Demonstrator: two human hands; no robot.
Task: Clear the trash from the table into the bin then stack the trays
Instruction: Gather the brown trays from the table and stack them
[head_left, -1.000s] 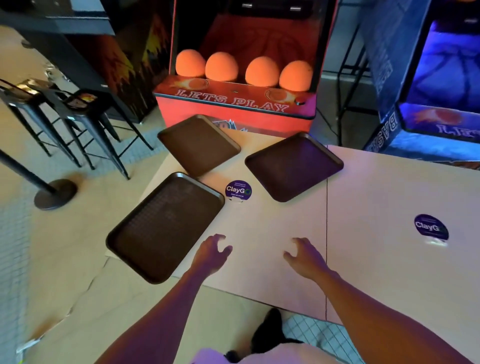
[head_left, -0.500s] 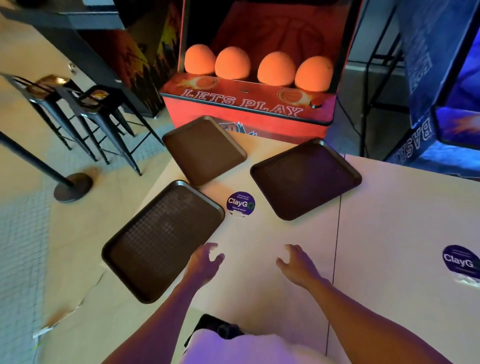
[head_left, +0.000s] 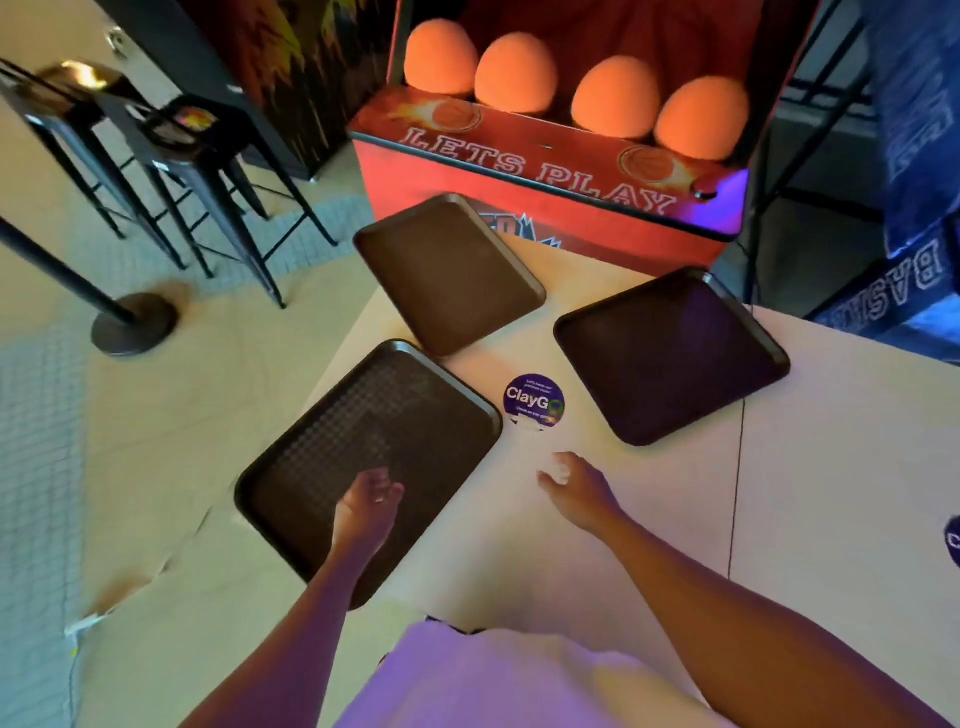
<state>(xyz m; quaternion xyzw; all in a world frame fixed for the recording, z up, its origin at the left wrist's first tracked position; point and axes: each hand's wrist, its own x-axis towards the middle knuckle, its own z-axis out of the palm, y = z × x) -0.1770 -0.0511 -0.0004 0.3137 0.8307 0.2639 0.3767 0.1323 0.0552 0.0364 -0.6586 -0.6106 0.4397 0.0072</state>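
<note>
Where the left hand (head_left: 366, 501) reaches, the nearest tray (head_left: 358, 415) lies beneath it.

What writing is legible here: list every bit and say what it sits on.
"LETS PLAY": front ledge of the red arcade machine.
"ClayGo": round purple sticker on the table; its small print is too small to read.
"BAS...": blue machine at right, the rest unreadable.
second sticker, right edge: cut off, unreadable.

"ClayGo" table sticker (head_left: 534, 402); "LETS PLAY" arcade cabinet (head_left: 540, 171).
</note>
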